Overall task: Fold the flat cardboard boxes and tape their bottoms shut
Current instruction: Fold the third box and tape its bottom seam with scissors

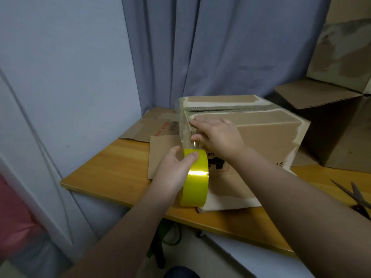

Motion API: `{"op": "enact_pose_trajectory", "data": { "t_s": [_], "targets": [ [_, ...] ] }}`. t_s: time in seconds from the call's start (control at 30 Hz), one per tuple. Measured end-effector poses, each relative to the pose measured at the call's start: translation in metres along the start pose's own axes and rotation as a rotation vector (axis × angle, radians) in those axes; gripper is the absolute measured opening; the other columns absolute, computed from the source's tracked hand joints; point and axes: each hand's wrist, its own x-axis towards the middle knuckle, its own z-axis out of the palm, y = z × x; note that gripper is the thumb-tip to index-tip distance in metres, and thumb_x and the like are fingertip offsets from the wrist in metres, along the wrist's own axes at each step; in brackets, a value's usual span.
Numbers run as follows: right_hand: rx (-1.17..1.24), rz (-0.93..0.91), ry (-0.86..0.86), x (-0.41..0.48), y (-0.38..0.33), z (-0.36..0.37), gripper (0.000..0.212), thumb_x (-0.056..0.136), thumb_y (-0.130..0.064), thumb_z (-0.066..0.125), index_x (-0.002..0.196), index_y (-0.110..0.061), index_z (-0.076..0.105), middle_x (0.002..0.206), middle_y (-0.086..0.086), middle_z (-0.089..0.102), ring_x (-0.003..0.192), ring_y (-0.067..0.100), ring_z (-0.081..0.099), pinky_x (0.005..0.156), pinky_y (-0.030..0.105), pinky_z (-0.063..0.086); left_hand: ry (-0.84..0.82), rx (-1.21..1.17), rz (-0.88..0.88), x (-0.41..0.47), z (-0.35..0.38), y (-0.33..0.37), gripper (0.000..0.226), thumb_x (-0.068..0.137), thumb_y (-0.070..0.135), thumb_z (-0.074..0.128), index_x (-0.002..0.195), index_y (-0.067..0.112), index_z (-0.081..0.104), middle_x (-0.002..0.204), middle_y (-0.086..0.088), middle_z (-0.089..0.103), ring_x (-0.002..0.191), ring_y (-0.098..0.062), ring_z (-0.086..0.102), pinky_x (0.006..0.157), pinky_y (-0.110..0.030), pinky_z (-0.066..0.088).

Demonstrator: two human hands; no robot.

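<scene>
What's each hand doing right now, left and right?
Left hand: grips the yellow tape roll.
Right hand: open, pressing flat on the brown cardboard box.

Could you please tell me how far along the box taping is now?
Done: one box stands folded, flaps closed. In hand: the left hand grips the tape roll, its strip stretched up to the box's edge, where the right hand presses. Left: the seam looks untaped, and flat cardboard waits beside it.

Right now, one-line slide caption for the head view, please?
Mid-taping: left hand holds the tape roll, right hand presses clear tape strip onto cardboard box.
</scene>
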Motion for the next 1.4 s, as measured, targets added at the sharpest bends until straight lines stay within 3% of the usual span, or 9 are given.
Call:
{"op": "enact_pose_trajectory", "data": {
  "t_s": [0.1,0.2,0.27,0.4,0.7,0.87,1.0,1.2,1.4],
  "targets": [
    [0.000,-0.015,0.016,0.001,0.003,0.001,0.048,0.093,-0.048,0.051,0.138,-0.030,0.049,0.145,-0.007,0.046,0.136,0.009,0.038,0.100,0.031,0.029,-0.012,0.028,-0.085,0.004,-0.004,0.003,0.051,0.085,0.044,0.065,0.127,0.015,0.057,0.116,-0.005,0.065,0.103,-0.021,0.062,0.094,-0.043,0.049],
    [-0.031,-0.004,0.038,0.002,0.006,0.005,0.048,0.093,-0.049,0.051,0.137,-0.030,0.050,0.144,-0.006,0.048,0.133,0.012,0.043,0.098,0.032,0.029,-0.012,-0.059,-0.163,0.005,-0.006,-0.001,0.018,0.090,0.035,0.062,0.087,0.017,0.066,0.080,-0.004,0.068,0.070,-0.020,0.066,0.076,-0.039,0.055],
    [-0.048,-0.004,0.077,0.000,0.005,0.009,0.049,0.089,-0.049,0.056,0.132,-0.026,0.056,0.136,-0.001,0.056,0.122,0.019,0.054,0.092,0.035,0.034,0.005,-0.038,-0.142,0.005,-0.004,-0.003,0.021,0.090,0.037,0.062,0.096,0.017,0.065,0.083,-0.003,0.068,0.073,-0.017,0.066,0.069,-0.032,0.053],
    [-0.184,-0.020,0.095,-0.006,0.004,0.014,0.066,0.070,-0.058,0.069,0.121,-0.017,0.063,0.114,0.004,0.068,0.096,0.024,0.066,0.079,0.037,0.045,0.040,-0.027,-0.097,0.009,0.004,0.002,0.045,0.085,0.050,0.063,0.112,0.015,0.062,0.113,-0.013,0.065,0.105,-0.034,0.061,0.092,-0.048,0.047],
    [0.026,0.024,0.130,0.004,0.006,0.010,0.036,0.085,-0.043,0.064,0.114,-0.023,0.069,0.116,-0.001,0.069,0.111,0.024,0.061,0.086,0.036,0.039,0.058,-0.095,-0.050,0.015,0.023,-0.002,0.068,0.088,0.044,0.062,0.145,0.016,0.036,0.140,-0.003,0.047,0.127,-0.022,0.045,0.094,-0.028,0.035],
    [0.157,0.075,0.161,-0.001,0.008,0.003,0.035,0.090,-0.041,0.047,0.113,-0.028,0.070,0.119,-0.003,0.068,0.110,0.021,0.063,0.087,0.034,0.036,0.029,-0.184,-0.068,0.008,0.037,0.000,0.063,0.082,0.044,0.067,0.136,0.020,0.044,0.119,-0.003,0.059,0.107,-0.023,0.058,0.095,-0.043,0.047],
    [0.106,0.047,0.048,-0.015,0.015,-0.001,0.042,0.095,-0.031,0.038,0.131,-0.024,0.057,0.135,-0.001,0.057,0.129,0.019,0.047,0.110,0.036,0.020,0.054,-0.320,-0.132,-0.002,0.050,-0.001,0.086,0.069,0.049,0.070,0.142,0.020,0.036,0.126,-0.007,0.057,0.110,-0.028,0.058,0.093,-0.046,0.050],
    [0.084,0.373,0.125,-0.105,0.049,-0.020,0.057,0.087,-0.006,0.044,0.143,-0.018,0.042,0.147,0.010,0.040,0.134,0.031,0.036,0.114,0.046,0.024,0.203,-0.554,-0.228,-0.017,0.083,0.002,0.071,0.083,0.037,0.069,0.141,0.013,0.034,0.135,-0.011,0.049,0.119,-0.033,0.050,0.101,-0.052,0.042],
    [-0.188,1.041,-0.370,-0.210,0.103,-0.054,0.045,0.098,-0.020,0.036,0.142,-0.015,0.037,0.152,0.014,0.028,0.140,0.035,0.022,0.117,0.048,0.012,0.282,-0.534,-0.075,-0.026,0.115,-0.007,0.071,0.089,0.033,0.064,0.147,0.013,0.028,0.144,-0.005,0.044,0.126,-0.026,0.046,0.105,-0.040,0.038]
  ]
}}
